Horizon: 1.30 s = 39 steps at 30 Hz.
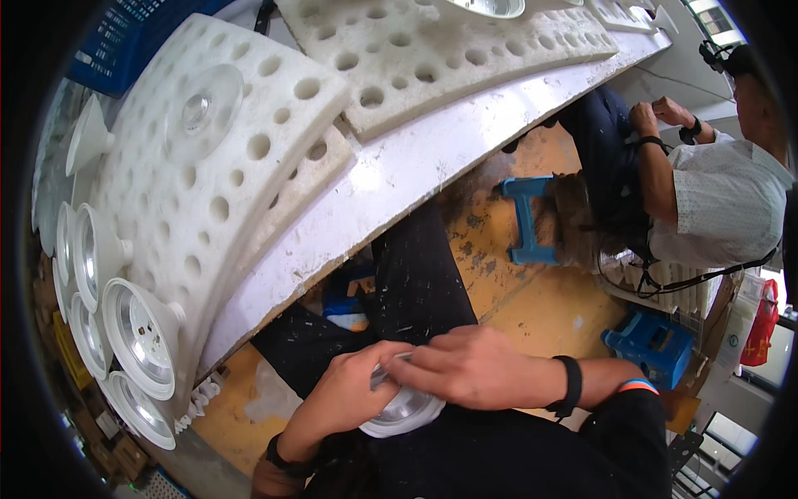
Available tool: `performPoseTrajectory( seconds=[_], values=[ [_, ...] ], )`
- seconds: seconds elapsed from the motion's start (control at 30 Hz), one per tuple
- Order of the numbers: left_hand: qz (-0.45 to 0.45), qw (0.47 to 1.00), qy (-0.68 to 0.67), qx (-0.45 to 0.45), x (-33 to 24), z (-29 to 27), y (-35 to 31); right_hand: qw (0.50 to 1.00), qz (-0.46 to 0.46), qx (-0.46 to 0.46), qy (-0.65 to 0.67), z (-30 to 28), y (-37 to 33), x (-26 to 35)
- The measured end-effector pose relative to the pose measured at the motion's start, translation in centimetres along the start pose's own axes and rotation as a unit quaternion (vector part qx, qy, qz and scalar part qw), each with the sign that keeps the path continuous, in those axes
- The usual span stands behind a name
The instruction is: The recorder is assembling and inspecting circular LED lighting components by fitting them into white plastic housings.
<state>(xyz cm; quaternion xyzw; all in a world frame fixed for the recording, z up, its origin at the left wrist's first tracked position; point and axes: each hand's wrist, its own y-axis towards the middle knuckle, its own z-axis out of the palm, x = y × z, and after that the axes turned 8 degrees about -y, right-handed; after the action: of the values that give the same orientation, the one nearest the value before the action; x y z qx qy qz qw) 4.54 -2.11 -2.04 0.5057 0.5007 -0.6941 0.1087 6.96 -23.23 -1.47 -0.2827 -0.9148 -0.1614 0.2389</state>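
Over my lap is a round lamp housing [405,413] with a white rim and a shiny silver inside. My left hand [353,385] grips it along its left side. Across its top lies my right hand [465,366], fingers bent over the rim and pressed close to the left fingertips. Whether the right fingers hold a smaller part is hidden beneath them. On the white foam board [274,187] in front of me rests a clear, dish-shaped cover [199,112].
Several similar lamp housings [143,337] stand along the foam's left edge. A second holed foam board [449,50] lies farther back on the white table [416,158]. Blue crate [125,41] at far left. At right, a co-worker [706,183] sits near a blue stool [528,220].
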Motion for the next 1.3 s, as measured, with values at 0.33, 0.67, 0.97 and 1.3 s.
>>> performPoseTrajectory(
  seconds=[0.33, 0.67, 0.97, 1.3],
  values=[
    [-0.010, 0.999, -0.005, 0.031, 3.1, -0.2, 1.7, 0.934, 0.202, -0.018, 0.294, 3.4, -2.3, -2.0],
    [0.087, 0.958, -0.244, -0.123, 1.2, -1.1, 0.0, 0.923, 0.242, -0.079, 0.287, 5.9, -2.0, -1.5],
    [0.004, 0.981, -0.167, -0.096, 1.3, -0.3, -1.9, 0.945, 0.270, -0.005, 0.185, 3.2, -3.0, 0.5],
    [0.029, 0.987, -0.110, -0.115, 1.7, 0.8, -3.6, 0.977, 0.207, 0.044, 0.017, 1.5, -4.1, 2.0]
  ],
)
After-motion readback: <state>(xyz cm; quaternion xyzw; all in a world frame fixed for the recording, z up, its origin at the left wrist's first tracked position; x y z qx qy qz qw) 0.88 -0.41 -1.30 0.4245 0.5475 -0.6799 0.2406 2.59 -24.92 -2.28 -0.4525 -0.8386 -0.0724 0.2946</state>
